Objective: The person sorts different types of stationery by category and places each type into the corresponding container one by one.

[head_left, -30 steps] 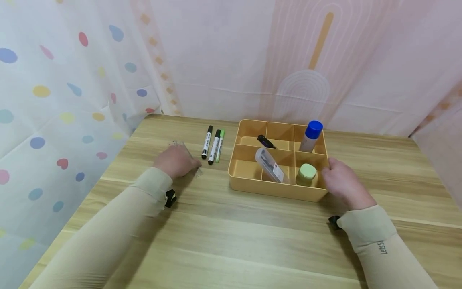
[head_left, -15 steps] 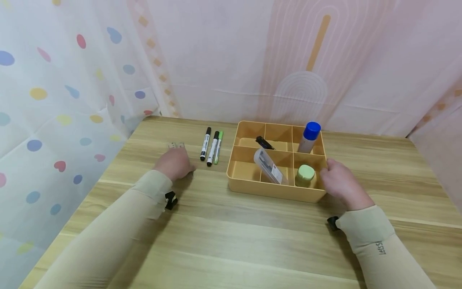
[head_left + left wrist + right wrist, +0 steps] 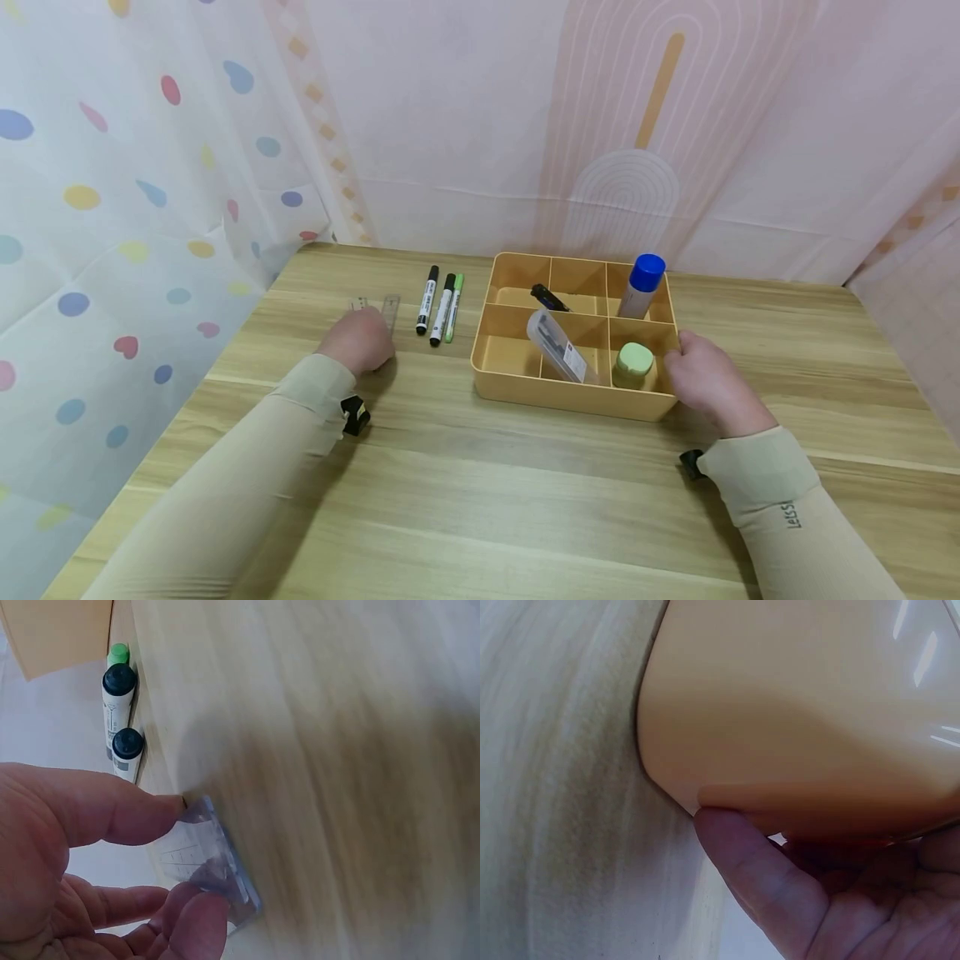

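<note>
My left hand is low over the table's left part, thumb and fingers at opposite edges of clear plastic rulers. Beyond the knuckles two transparent ruler ends stick out, the rest covered by the hand. In the left wrist view a clear ruler piece with fine printed lines shows between thumb and fingers. My right hand grips the right side of a yellow divided organizer box. The right wrist view shows the thumb lying along the box's outer wall, other fingers partly hidden.
Two black-capped markers and a green-capped pen lie between left hand and box. Inside the box are a blue-capped glue stick, a pale green-lidded jar, a clear case and a black pen-like item.
My left hand has drawn slightly left, away from the markers, its fingers closing in around the rulers, whose ends now stand apart. The right hand stays on the box.
</note>
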Action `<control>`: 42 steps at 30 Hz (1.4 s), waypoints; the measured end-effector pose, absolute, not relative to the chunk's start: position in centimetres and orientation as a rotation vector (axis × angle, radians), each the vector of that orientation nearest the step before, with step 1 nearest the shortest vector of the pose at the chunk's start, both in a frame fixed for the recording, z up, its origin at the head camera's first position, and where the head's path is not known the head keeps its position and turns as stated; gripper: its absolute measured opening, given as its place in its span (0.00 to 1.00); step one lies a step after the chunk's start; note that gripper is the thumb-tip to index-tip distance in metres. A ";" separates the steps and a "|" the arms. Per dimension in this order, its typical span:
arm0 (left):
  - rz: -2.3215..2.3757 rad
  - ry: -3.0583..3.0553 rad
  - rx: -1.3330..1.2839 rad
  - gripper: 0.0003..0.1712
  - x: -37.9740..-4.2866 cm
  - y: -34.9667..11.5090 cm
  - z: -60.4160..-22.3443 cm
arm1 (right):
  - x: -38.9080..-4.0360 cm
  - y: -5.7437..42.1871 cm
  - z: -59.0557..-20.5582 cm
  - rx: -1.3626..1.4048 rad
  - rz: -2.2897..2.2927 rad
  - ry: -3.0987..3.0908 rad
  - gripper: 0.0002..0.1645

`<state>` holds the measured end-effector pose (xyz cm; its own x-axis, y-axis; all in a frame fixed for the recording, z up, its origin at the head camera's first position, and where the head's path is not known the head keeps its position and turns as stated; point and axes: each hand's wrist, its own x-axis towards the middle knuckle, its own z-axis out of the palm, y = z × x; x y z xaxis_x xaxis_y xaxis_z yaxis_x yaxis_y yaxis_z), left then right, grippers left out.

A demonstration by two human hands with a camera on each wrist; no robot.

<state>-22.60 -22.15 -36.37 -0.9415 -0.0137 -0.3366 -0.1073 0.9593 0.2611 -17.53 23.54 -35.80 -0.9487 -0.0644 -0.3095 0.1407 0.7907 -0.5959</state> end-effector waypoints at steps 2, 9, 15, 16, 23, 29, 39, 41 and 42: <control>0.408 2.763 -0.103 0.01 -22.6 -22.1 -36.3 | -17.5 23.5 -35.8 0.063 -0.926 2.661 0.34; 0.415 2.747 -0.137 0.04 -22.6 -22.2 -36.3 | -17.5 23.6 -35.9 0.060 -0.933 2.666 0.33; 0.396 2.741 -0.122 0.06 -22.5 -22.1 -36.2 | -17.6 23.6 -36.0 0.069 -0.938 2.658 0.33; 0.392 2.741 -0.117 0.06 -22.5 -22.1 -36.2 | -17.6 23.7 -36.0 0.067 -0.940 2.657 0.33; 0.347 2.749 -0.090 0.08 -22.6 -22.1 -36.3 | -17.7 23.7 -36.1 0.080 -0.946 2.643 0.34; 0.252 2.810 -0.076 0.10 -22.4 -22.0 -36.5 | -17.6 23.6 -36.0 0.078 -0.947 2.640 0.34; 0.086 2.998 0.000 0.14 -22.6 -23.1 -36.1 | -17.5 23.6 -35.9 0.075 -0.949 2.631 0.35; 0.071 3.051 0.017 0.14 -22.5 -23.4 -35.7 | -17.5 23.6 -35.9 0.074 -0.951 2.631 0.35; 0.085 3.071 0.012 0.12 -22.5 -23.4 -35.5 | -17.5 23.6 -35.9 0.073 -0.950 2.633 0.35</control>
<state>-22.45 -23.45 -35.54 -0.9975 0.0100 -0.0694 0.0062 0.9985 0.0553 -17.54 23.60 -35.92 -0.9411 -0.0658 -0.3317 0.1613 0.7749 -0.6111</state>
